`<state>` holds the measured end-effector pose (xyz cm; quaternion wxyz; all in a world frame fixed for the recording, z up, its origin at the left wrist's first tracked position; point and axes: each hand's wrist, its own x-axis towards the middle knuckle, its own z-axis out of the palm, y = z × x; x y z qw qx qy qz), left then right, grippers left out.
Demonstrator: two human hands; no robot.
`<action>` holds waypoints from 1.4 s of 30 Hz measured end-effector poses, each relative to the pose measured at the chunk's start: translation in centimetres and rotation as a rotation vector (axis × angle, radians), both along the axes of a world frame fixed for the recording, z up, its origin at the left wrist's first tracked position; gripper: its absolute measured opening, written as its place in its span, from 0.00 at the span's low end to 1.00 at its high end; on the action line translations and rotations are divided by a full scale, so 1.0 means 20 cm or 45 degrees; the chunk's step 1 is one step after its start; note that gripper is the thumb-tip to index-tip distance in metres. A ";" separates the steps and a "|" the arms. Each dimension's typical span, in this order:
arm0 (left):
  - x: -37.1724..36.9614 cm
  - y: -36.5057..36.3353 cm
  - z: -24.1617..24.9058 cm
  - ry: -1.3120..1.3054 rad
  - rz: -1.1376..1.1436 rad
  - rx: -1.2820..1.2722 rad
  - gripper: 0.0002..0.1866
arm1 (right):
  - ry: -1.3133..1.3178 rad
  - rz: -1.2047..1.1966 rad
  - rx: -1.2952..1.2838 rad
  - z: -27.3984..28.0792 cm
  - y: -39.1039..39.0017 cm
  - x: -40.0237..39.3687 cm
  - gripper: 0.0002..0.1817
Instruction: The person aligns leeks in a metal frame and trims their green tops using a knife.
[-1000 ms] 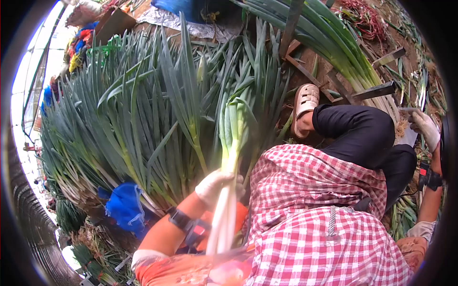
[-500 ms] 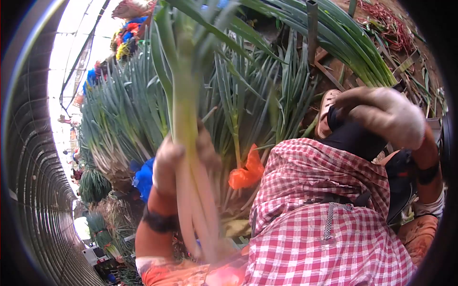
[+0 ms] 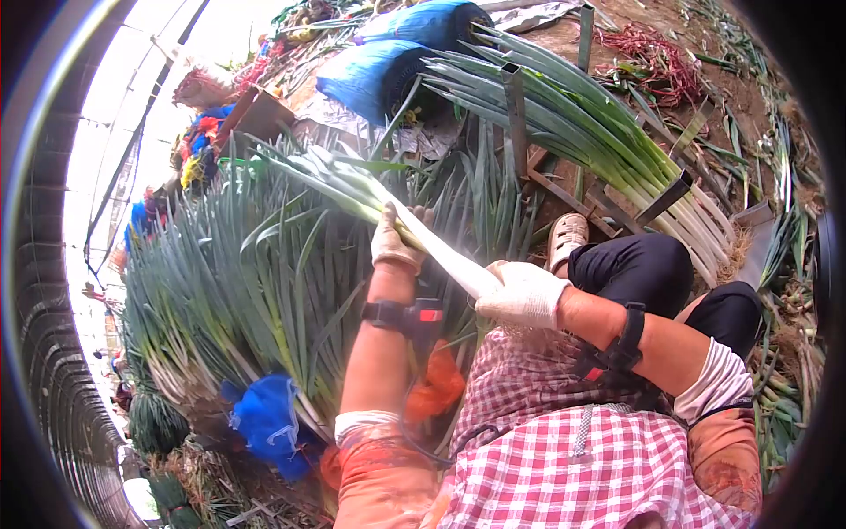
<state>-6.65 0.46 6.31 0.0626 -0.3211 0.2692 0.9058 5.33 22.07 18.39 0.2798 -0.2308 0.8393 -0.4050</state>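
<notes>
A long green onion [image 3: 441, 250] slants across the middle of the view, leaves toward the upper left, white end toward the lower right. My left hand [image 3: 398, 240], in a light glove, is closed round its upper stalk. My right hand [image 3: 522, 294], also gloved, grips the white root end just above the checked apron [image 3: 564, 441]. The root tip is hidden in the right hand. Behind my left arm stands a dense mass of upright green onions [image 3: 256, 291]. At the upper right, a bundle of green onions [image 3: 608, 145] lies across a metal frame [image 3: 515, 115].
Blue plastic bags [image 3: 264, 414] and an orange bag [image 3: 436, 383] sit low among the stalks. Large blue wrapped rolls [image 3: 370, 75] lie at the top. Red ties [image 3: 652, 62] are heaped on the soil. A ribbed plastic wall [image 3: 53, 353] runs along the left.
The green onion has swung from nearly upright to a slant. My right hand has come from the right side onto its root end. The view has shifted, showing more of the frame.
</notes>
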 end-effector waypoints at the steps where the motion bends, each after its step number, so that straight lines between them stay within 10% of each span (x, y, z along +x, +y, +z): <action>1: 0.02 0.02 -0.05 -0.034 0.031 -0.010 0.17 | 0.059 0.022 0.181 0.01 -0.02 0.00 0.19; 5: 0.07 0.07 -0.14 -0.021 -0.034 -0.045 0.20 | -0.008 -0.297 0.369 -0.11 -0.13 -0.03 0.24; 8: 0.09 0.04 -0.16 -0.026 -0.058 -0.079 0.17 | 0.164 0.001 0.432 -0.36 -0.17 -0.15 0.25; 11: 0.14 -0.06 -0.09 0.144 -0.054 -0.007 0.15 | -1.244 -0.705 -0.529 -0.32 -0.04 -0.26 0.17; 17: 0.18 -0.17 -0.05 0.210 -0.106 0.441 0.18 | -0.440 -0.166 0.058 -0.29 -0.16 -0.11 0.12; 22: 0.16 -0.17 -0.11 0.241 -0.028 0.690 0.20 | -1.228 -0.612 -0.778 -0.36 -0.20 0.00 0.14; 27: 0.17 -0.17 -0.13 0.209 -0.037 0.588 0.19 | -1.273 -0.723 -0.939 -0.37 -0.25 0.04 0.14; 33: 0.19 -0.35 -0.23 -0.035 -0.046 -0.095 0.21 | -0.979 -0.604 -0.842 -0.27 -0.09 -0.03 0.13; 38: 0.29 -0.45 -0.27 -0.314 -0.427 -1.732 0.31 | -1.001 -0.641 -0.936 -0.26 -0.04 -0.04 0.13; 41: 0.27 -0.19 -0.10 -0.162 -0.432 -0.083 0.41 | -0.864 -0.489 -0.662 -0.21 -0.07 -0.01 0.15; 42: 0.23 -0.12 -0.13 -0.141 -0.402 0.015 0.38 | -0.756 -0.376 -0.435 -0.17 -0.08 0.00 0.18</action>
